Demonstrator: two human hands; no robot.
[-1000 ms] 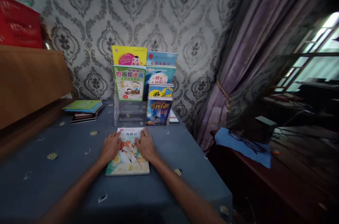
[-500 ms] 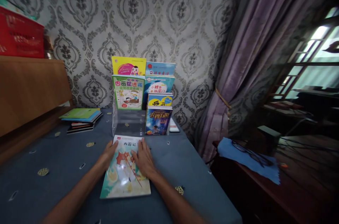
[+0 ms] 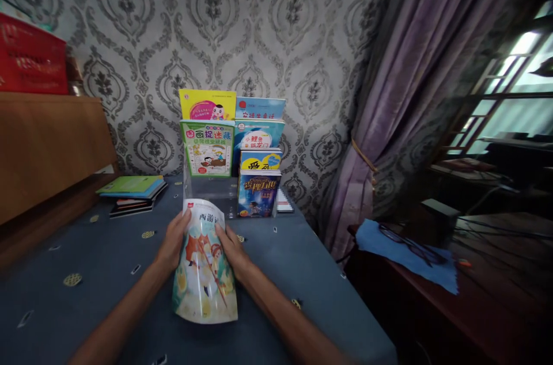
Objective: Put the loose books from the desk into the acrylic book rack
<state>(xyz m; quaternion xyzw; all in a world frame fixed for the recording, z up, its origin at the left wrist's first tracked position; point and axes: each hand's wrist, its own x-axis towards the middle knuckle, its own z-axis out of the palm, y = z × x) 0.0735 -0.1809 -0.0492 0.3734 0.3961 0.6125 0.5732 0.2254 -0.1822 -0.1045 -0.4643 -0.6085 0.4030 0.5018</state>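
Observation:
A thin picture book (image 3: 205, 273) with a white-and-green illustrated cover is gripped at both sides near its top. My left hand (image 3: 173, 240) closes on its left edge, and my right hand (image 3: 233, 250) closes on its right edge, thumb on the cover. The book bows between them, its top end tilted up and its middle bulging. Just behind it stands a clear tiered book rack (image 3: 211, 204). Its upper left tiers hold a green book (image 3: 209, 149) and a yellow book (image 3: 207, 103). On the right side, a dark blue book (image 3: 258, 195) stands below several others.
A pile of books (image 3: 132, 189) lies at the left of the blue patterned cloth (image 3: 108, 255), by a wooden panel (image 3: 52, 146). A red basket (image 3: 32, 57) sits above it. At right, glasses (image 3: 410, 244) rest on a blue cloth (image 3: 384, 250) beside a purple curtain (image 3: 367, 123).
The book has gone from lying nearly flat to being bent, with its top end raised. My right hand has shifted from the cover to its right edge.

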